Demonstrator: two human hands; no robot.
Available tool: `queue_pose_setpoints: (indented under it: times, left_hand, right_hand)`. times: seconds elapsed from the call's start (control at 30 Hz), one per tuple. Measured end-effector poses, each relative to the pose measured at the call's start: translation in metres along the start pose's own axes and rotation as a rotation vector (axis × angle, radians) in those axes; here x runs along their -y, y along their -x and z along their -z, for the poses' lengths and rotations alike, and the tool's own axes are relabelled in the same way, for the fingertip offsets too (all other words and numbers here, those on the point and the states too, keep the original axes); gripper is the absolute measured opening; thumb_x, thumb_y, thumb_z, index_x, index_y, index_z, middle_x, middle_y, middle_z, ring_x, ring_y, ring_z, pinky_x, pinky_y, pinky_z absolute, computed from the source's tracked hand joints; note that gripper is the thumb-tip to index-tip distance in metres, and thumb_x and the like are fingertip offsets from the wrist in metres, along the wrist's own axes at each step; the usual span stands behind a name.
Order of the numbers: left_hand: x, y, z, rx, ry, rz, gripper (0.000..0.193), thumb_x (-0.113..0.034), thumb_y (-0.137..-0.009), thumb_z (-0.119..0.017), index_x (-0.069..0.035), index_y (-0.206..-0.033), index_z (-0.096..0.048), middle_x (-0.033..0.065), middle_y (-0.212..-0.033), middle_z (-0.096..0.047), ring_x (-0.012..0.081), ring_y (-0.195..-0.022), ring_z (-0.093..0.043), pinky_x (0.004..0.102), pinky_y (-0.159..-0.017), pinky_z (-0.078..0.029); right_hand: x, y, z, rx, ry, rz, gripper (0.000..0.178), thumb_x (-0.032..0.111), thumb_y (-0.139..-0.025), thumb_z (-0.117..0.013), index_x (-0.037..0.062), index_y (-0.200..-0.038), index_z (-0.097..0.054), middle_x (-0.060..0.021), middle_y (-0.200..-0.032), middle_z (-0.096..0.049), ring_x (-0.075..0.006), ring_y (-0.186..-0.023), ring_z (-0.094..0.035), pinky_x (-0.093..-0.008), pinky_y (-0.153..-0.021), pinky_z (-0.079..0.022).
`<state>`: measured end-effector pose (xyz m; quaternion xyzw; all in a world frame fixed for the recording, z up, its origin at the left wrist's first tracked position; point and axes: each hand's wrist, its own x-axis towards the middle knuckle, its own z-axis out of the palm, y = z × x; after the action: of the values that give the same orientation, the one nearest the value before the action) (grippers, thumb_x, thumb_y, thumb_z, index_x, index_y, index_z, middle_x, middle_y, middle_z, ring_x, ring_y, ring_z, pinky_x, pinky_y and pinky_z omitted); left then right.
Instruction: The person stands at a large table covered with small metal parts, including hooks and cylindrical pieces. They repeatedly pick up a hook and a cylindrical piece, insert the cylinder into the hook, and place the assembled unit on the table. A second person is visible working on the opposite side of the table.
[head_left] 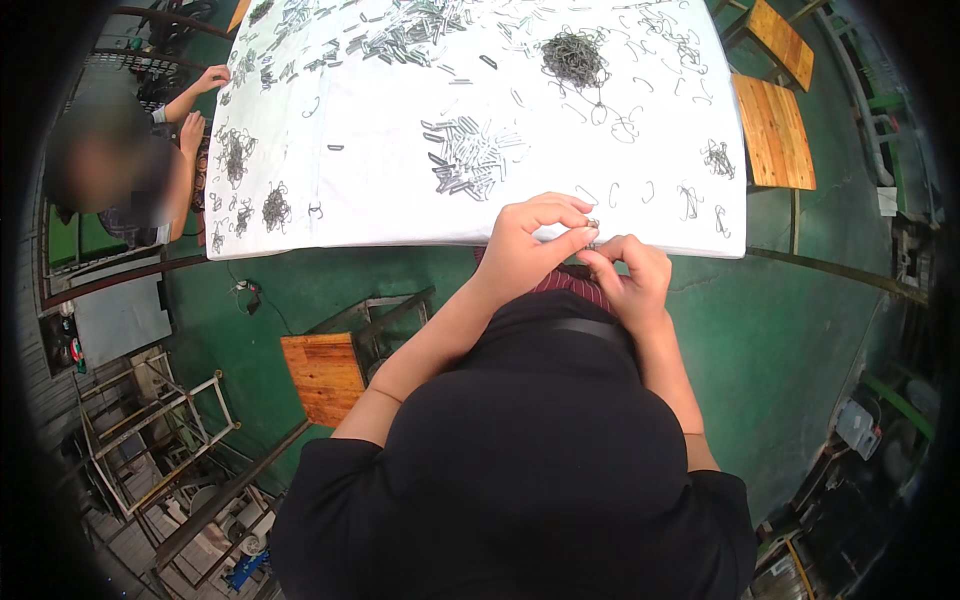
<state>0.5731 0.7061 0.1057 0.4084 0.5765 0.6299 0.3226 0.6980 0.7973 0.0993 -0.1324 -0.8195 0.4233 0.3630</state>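
My left hand (525,238) and my right hand (641,282) meet at the table's near edge, fingers pinched together. Between the fingertips sits a small metal piece (593,227), mostly covered, so its exact shape cannot be told. Just beyond the hands, several bent wire hooks (614,194) lie apart on the white-covered table (380,200). To the left of them spreads a pile of narrow elongated metal loops (475,158). Farther off is a dark, tangled heap of wire hooks (575,58).
Small wire clusters (275,207) dot the table's left side, and more loops (405,35) lie at the far side. Another person (110,170) sits at the left edge, hands at the table. Wooden stools (325,378) stand at left and right (775,132). A metal frame (165,430) is lower left.
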Motion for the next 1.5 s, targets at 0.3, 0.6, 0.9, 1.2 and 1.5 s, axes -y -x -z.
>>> queue_pose_setpoints:
  times: [0.3,0.6,0.9,1.2,1.5]
  left_hand:
    - [0.003,0.004,0.008,0.107,0.16,0.065,0.01,0.007,-0.071,-0.059,0.005,-0.081,-0.062,0.0137,-0.081,-0.062,0.0206,-0.085,-0.058,0.03,-0.077,-0.045]
    - [0.007,0.0,-0.006,-0.085,0.041,-0.124,0.012,0.005,-0.07,-0.062,0.003,-0.081,-0.064,0.0121,-0.082,-0.064,0.0204,-0.084,-0.059,0.0306,-0.077,-0.045]
    - [0.008,0.014,-0.001,-0.158,0.28,-0.056,0.01,0.002,-0.069,-0.064,0.0,-0.079,-0.065,0.0081,-0.076,-0.064,0.018,-0.079,-0.059,0.027,-0.073,-0.045]
    - [-0.009,0.018,0.016,-0.164,-0.015,-0.196,0.012,0.007,-0.07,-0.061,0.003,-0.081,-0.062,0.0107,-0.078,-0.063,0.0171,-0.074,-0.059,0.0261,-0.067,-0.046]
    - [-0.009,0.022,0.019,-0.248,-0.314,-0.329,0.012,0.003,-0.064,-0.067,-0.001,-0.076,-0.064,0.0075,-0.07,-0.063,0.0162,-0.065,-0.058,0.0256,-0.06,-0.044]
  right_hand:
    - [-0.003,-0.001,-0.002,0.047,0.076,-0.007,0.019,0.005,-0.065,-0.071,0.0037,-0.062,-0.053,-0.0067,-0.051,-0.053,-0.015,-0.043,-0.05,-0.0256,-0.041,-0.039]
    - [-0.005,-0.006,-0.005,-0.008,-0.005,-0.235,0.015,0.001,-0.068,-0.068,0.0012,-0.064,-0.054,-0.0047,-0.054,-0.055,-0.01,-0.048,-0.051,-0.0217,-0.046,-0.041]
    - [-0.02,-0.017,-0.002,0.107,-0.751,-0.43,0.051,-0.005,-0.059,-0.067,0.0005,-0.106,-0.051,-0.0041,-0.072,-0.055,-0.0092,-0.058,-0.051,-0.0199,-0.056,-0.042]
    - [-0.178,-0.051,0.004,0.295,0.664,-0.383,0.023,0.016,-0.08,-0.052,0.0092,-0.101,-0.06,-0.0124,-0.081,-0.06,-0.0257,-0.074,-0.058,-0.0354,-0.069,-0.046]
    - [-0.257,-0.056,-0.029,0.278,0.923,-0.176,0.017,0.014,-0.077,-0.051,-0.0001,-0.083,-0.057,-0.0207,-0.08,-0.059,-0.034,-0.077,-0.058,-0.0415,-0.07,-0.045]
